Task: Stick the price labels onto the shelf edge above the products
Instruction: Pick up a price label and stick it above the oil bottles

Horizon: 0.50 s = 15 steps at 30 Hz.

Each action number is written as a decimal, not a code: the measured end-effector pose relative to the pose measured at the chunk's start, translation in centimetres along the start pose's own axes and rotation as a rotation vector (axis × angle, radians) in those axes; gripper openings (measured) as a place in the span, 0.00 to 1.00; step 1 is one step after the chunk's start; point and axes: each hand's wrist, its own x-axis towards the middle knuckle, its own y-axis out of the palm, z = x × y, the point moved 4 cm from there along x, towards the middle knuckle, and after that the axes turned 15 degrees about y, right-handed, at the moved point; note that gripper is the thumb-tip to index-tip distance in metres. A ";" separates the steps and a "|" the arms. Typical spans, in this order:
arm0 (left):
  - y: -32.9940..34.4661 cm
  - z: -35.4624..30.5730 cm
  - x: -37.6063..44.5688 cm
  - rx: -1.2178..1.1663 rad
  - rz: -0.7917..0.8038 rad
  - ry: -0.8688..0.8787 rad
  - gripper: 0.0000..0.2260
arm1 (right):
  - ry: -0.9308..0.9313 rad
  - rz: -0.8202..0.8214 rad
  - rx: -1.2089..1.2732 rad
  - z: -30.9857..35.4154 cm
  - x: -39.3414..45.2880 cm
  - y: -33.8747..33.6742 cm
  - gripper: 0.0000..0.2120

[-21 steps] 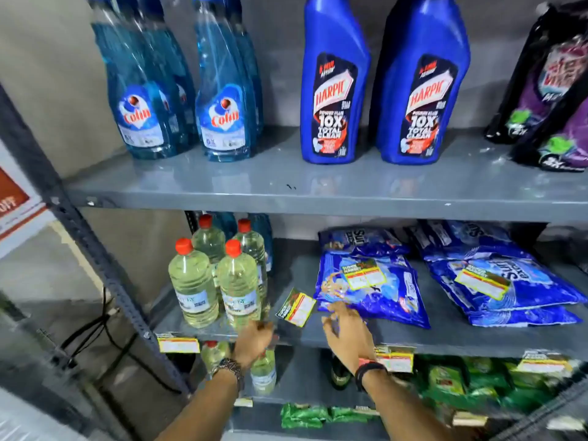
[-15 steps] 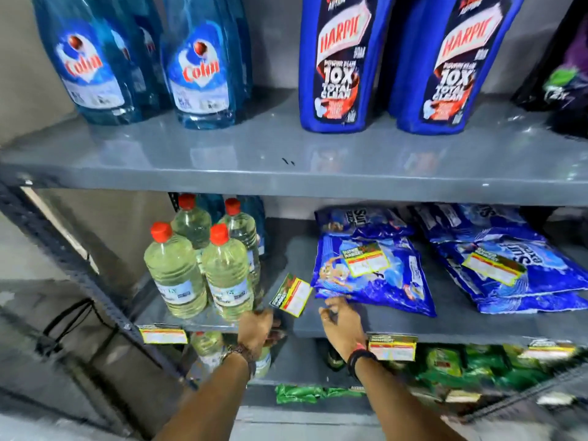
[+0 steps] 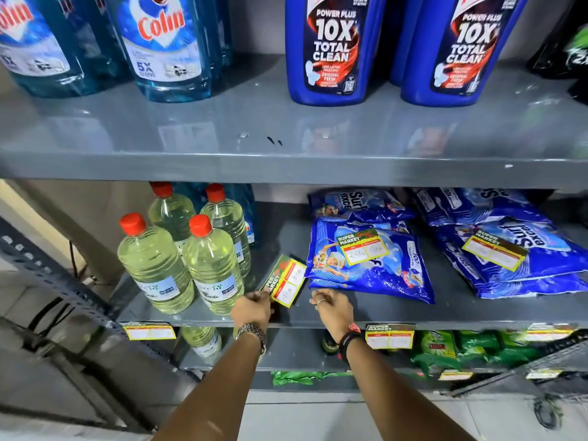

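My left hand (image 3: 253, 308) pinches the lower corner of a yellow, red and green price label (image 3: 284, 279), held tilted above the middle shelf between the oil bottles and the detergent packs. My right hand (image 3: 334, 308) hovers just right of it near the shelf's front edge (image 3: 445, 321), fingers curled and holding nothing. Two more loose labels lie on the blue detergent packs, one on the middle pack (image 3: 362, 245), one on the right pack (image 3: 493, 249). Labels are stuck on this shelf's edge at the left (image 3: 149, 331), the middle (image 3: 389, 337) and the right (image 3: 547, 334).
Clear bottles of yellow liquid with red caps (image 3: 211, 265) stand left of the held label. Blue detergent packs (image 3: 366, 275) lie to the right. The upper shelf edge (image 3: 286, 171) carries blue cleaner bottles (image 3: 327, 49) and has no label. Green packets (image 3: 445, 348) fill the shelf below.
The camera has moved closer and tilted down. My left hand keeps its pinch on the label. My right hand has drawn back a little from the detergent pack toward the shelf edge.
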 end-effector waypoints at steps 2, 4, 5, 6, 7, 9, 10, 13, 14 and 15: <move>-0.5 -0.5 -0.5 -0.052 -0.013 0.024 0.13 | -0.011 -0.002 0.041 0.5 -0.3 -0.3 0.08; -1.2 -0.8 -1.2 -0.097 0.000 0.073 0.13 | -0.038 -0.007 0.084 1.1 -0.6 -0.7 0.06; -1.7 -0.9 -1.7 -0.088 0.012 0.107 0.15 | -0.052 -0.012 0.096 1.5 -0.9 -1.0 0.07; -2.4 -1.1 -2.2 -0.051 0.029 0.156 0.16 | -0.069 -0.019 0.089 2.0 -1.3 -1.3 0.08; -2.8 -1.2 -2.6 -0.013 0.048 0.215 0.17 | -0.089 -0.025 0.067 2.5 -1.5 -1.6 0.10; -3.9 -1.9 -3.6 0.019 0.089 0.328 0.16 | -0.151 0.007 0.018 3.6 -2.3 -2.2 0.12; -4.5 -2.3 -4.1 0.010 0.117 0.364 0.15 | -0.185 0.035 -0.004 4.1 -3.0 -2.4 0.12; -6.0 -3.7 -5.2 0.020 0.214 0.482 0.13 | -0.273 0.084 -0.075 5.4 -4.7 -3.0 0.13; -6.5 -4.4 -5.9 0.021 0.239 0.517 0.14 | -0.302 0.093 -0.091 5.7 -5.6 -3.5 0.13; -7.0 -5.0 -6.4 0.028 0.258 0.527 0.15 | -0.330 0.100 -0.102 6.0 -6.4 -3.9 0.13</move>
